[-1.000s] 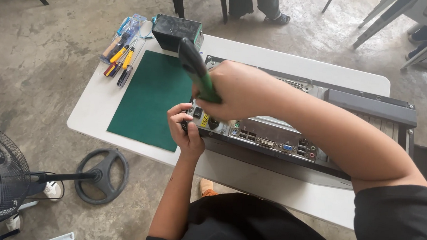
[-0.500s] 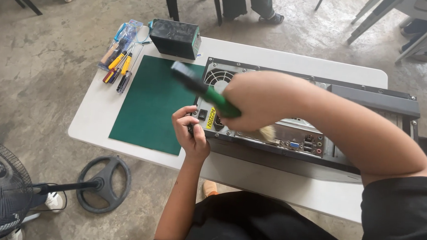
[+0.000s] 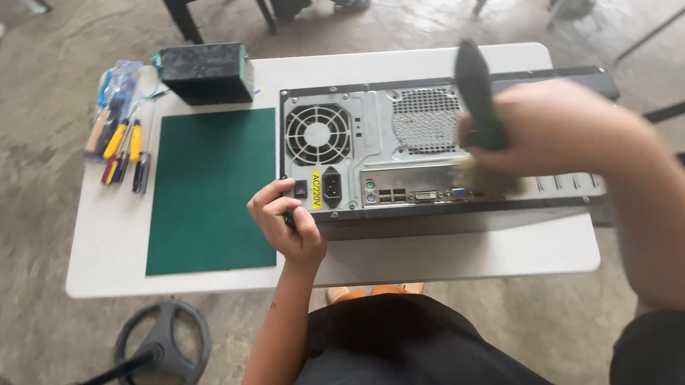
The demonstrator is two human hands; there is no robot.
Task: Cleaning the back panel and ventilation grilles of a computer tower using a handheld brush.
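A green mat point(image 3: 212, 191), black box point(image 3: 205, 71) and what look like screwdrivers point(image 3: 121, 140) lie on the white table point(image 3: 108, 259).

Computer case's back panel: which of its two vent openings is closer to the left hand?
The round fan grille, above the left hand; the perforated vent lies further right.

1. Grey metal desktop computer case point(image 3: 406, 149) lies on white rectangular table point(image 3: 108, 259), rear panel facing up.
2. Left hand point(image 3: 287, 221) grips case's near-left corner.
3. Right hand point(image 3: 553, 136) holds dark-handled brush point(image 3: 478, 91), pale bristles on rear ports.
4. Green rectangular cutting mat point(image 3: 208, 190) lies just left of case.
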